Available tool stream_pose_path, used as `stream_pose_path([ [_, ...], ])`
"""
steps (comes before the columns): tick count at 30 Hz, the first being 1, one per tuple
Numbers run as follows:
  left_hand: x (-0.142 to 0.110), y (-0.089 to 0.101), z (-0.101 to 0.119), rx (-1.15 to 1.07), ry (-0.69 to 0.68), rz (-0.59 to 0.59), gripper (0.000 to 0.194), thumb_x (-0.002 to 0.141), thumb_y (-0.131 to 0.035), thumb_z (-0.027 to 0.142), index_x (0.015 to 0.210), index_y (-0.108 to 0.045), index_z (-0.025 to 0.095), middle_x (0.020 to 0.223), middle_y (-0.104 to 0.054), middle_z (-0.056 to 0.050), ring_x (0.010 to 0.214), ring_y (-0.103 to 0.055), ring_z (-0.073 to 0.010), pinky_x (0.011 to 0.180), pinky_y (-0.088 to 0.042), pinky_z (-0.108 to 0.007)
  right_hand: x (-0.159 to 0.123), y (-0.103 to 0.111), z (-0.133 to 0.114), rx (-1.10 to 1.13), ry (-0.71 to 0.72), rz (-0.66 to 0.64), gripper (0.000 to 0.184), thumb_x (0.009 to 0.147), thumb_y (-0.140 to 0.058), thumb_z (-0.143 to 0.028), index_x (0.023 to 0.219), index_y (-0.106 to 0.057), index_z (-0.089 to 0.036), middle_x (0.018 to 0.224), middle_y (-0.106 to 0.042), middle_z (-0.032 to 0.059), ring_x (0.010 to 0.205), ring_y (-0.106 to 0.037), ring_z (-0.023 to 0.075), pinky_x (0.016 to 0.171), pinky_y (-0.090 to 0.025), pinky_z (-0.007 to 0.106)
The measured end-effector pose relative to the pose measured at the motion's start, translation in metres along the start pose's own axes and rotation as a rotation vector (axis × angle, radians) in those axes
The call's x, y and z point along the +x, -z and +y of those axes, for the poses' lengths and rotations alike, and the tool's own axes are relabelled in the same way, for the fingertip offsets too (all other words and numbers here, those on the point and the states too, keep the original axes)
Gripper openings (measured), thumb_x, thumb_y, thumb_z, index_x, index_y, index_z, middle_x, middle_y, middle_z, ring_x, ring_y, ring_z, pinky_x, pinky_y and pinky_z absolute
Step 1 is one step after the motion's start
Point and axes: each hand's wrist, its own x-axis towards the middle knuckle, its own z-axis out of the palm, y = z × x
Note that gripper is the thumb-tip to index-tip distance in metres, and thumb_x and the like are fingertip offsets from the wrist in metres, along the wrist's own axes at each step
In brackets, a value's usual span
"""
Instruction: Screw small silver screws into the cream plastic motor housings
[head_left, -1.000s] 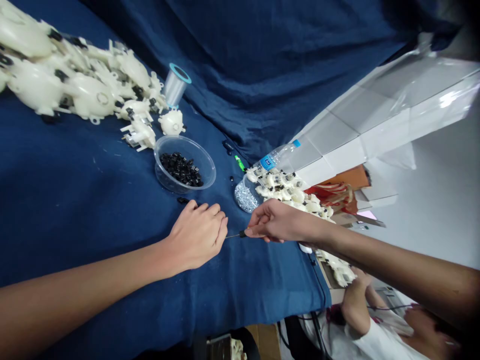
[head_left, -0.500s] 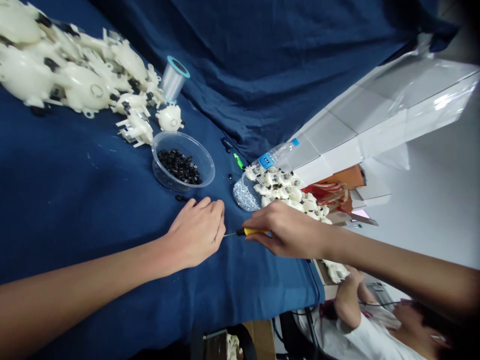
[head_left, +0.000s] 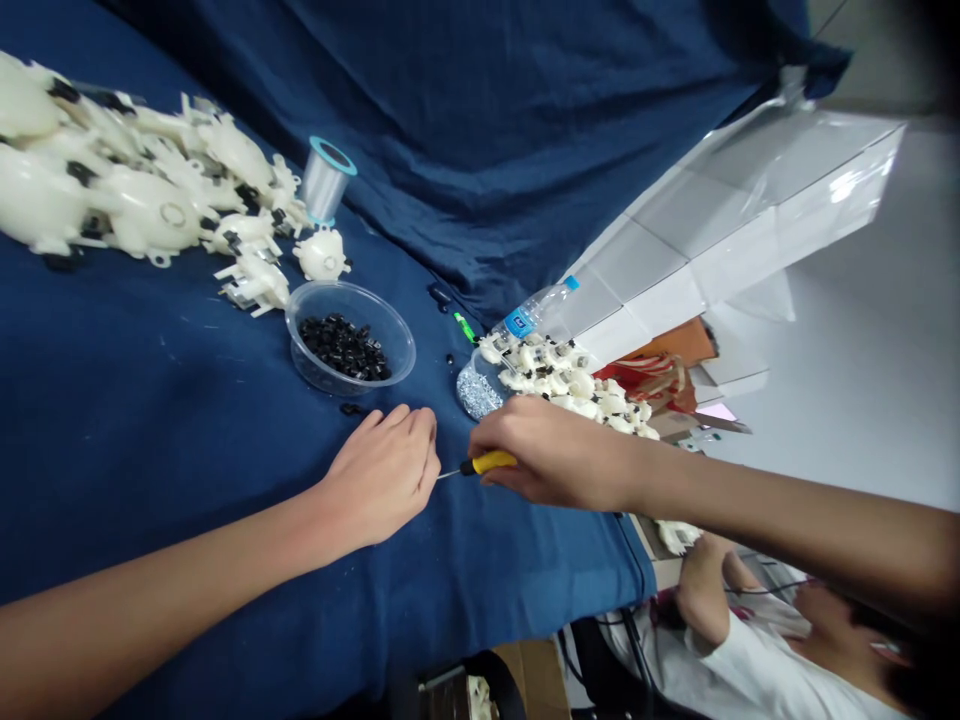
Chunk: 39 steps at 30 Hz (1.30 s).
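One yellow-and-black screwdriver (head_left: 491,462) just right of frame centre, handle clamped by thumb and curled fingers of the right hand (head_left: 544,455), knuckles up, wrist near straight, arm stretched in from the right edge. Left hand (head_left: 386,470) on an arm stretched from the lower left, back up, wrist near straight, fingers bent and together over the blue cloth (head_left: 187,430); the thin shaft points left to them, tip hidden, can't tell what they hold. Clear bowl (head_left: 398,345) of black parts (head_left: 345,345) above the left hand, white plastic parts (head_left: 150,212) at upper left.
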Motion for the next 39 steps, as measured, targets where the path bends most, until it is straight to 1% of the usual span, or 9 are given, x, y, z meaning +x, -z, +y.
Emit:
stream_pose_path([
  [5,0.000,-0.002,-0.001,-0.019,0.010,0.014,0.017,0.096,-0.034,0.016,0.092,-0.051,0.017,0.086,-0.057,-0.005,0.085,-0.055,-0.0243,0.080,-0.043,-0.044,0.000,-0.002,0.001,-0.141,0.154,-0.011,0.014,0.090,-0.059,-0.017,0.084,-0.070,-0.011,0.076,-0.069,0.0097,0.068,-0.057,0.0178,0.062,-0.033,0.031],
  [11,0.000,-0.003,-0.002,0.014,-0.023,0.032,0.017,0.096,-0.032,0.017,0.094,-0.049,0.017,0.093,-0.055,-0.005,0.090,-0.053,-0.0251,0.077,-0.042,-0.043,0.011,-0.014,0.017,0.490,-0.314,-0.092,0.032,0.089,-0.063,-0.039,0.074,-0.074,-0.013,0.057,-0.056,-0.0001,0.054,-0.044,0.0111,0.053,-0.035,0.025],
  [14,-0.001,-0.003,-0.002,0.052,-0.042,0.050,0.019,0.097,-0.031,0.017,0.096,-0.049,0.017,0.096,-0.055,-0.006,0.092,-0.051,-0.0259,0.076,-0.041,-0.043,0.012,-0.015,0.019,0.590,-0.370,-0.139,0.034,0.084,-0.068,-0.046,0.090,-0.075,-0.013,0.068,-0.063,0.0020,0.056,-0.050,0.0123,0.052,-0.038,0.024],
  [18,-0.002,-0.003,-0.002,0.082,-0.050,0.068,0.020,0.097,-0.031,0.018,0.097,-0.050,0.016,0.098,-0.055,-0.007,0.095,-0.050,-0.0270,0.077,-0.040,-0.043,0.008,-0.009,0.014,0.361,-0.215,0.030,0.036,0.072,-0.083,-0.030,0.104,-0.074,-0.015,0.091,-0.072,0.0063,0.074,-0.063,0.0165,0.062,-0.043,0.024],
  [20,-0.002,-0.004,-0.002,0.091,-0.048,0.073,0.020,0.096,-0.031,0.018,0.097,-0.051,0.015,0.099,-0.054,-0.008,0.095,-0.049,-0.0275,0.078,-0.040,-0.043,0.005,-0.008,0.011,0.215,-0.053,0.067,0.012,0.080,-0.075,-0.019,0.091,-0.077,-0.015,0.082,-0.073,0.0063,0.076,-0.064,0.0172,0.067,-0.041,0.025],
  [24,-0.001,-0.004,-0.002,0.106,-0.034,0.070,0.020,0.096,-0.031,0.018,0.096,-0.051,0.015,0.099,-0.053,-0.008,0.094,-0.048,-0.0279,0.078,-0.040,-0.044,0.002,-0.013,0.010,0.120,0.115,0.078,0.014,0.086,-0.064,-0.013,0.084,-0.078,-0.014,0.069,-0.069,0.0047,0.066,-0.056,0.0149,0.063,-0.035,0.028],
  [30,-0.001,-0.004,0.000,0.130,-0.041,0.060,0.021,0.095,-0.028,0.017,0.094,-0.050,0.015,0.098,-0.052,-0.009,0.093,-0.047,-0.0280,0.077,-0.040,-0.044,0.010,-0.020,0.011,0.707,-0.511,-0.141,0.030,0.088,-0.066,-0.036,0.070,-0.068,-0.013,0.054,-0.049,-0.0033,0.048,-0.038,0.0077,0.047,-0.029,0.024],
  [34,-0.003,-0.004,-0.001,0.140,-0.060,0.074,0.021,0.096,-0.028,0.017,0.095,-0.049,0.015,0.097,-0.052,-0.009,0.092,-0.047,-0.0276,0.078,-0.040,-0.044,0.012,-0.014,0.008,0.803,-0.561,-0.217,0.027,0.090,-0.066,-0.034,0.076,-0.066,-0.012,0.055,-0.050,-0.0048,0.042,-0.035,0.0042,0.040,-0.027,0.019],
  [39,-0.003,-0.003,-0.001,0.148,-0.068,0.097,0.015,0.096,-0.034,0.016,0.095,-0.049,0.015,0.098,-0.054,-0.009,0.092,-0.049,-0.0253,0.077,-0.042,-0.041,0.005,-0.010,0.006,0.727,-0.460,-0.066,0.039,0.072,-0.083,-0.022,0.108,-0.071,-0.014,0.077,-0.065,-0.0006,0.049,-0.054,0.0057,0.047,-0.045,0.018],
])
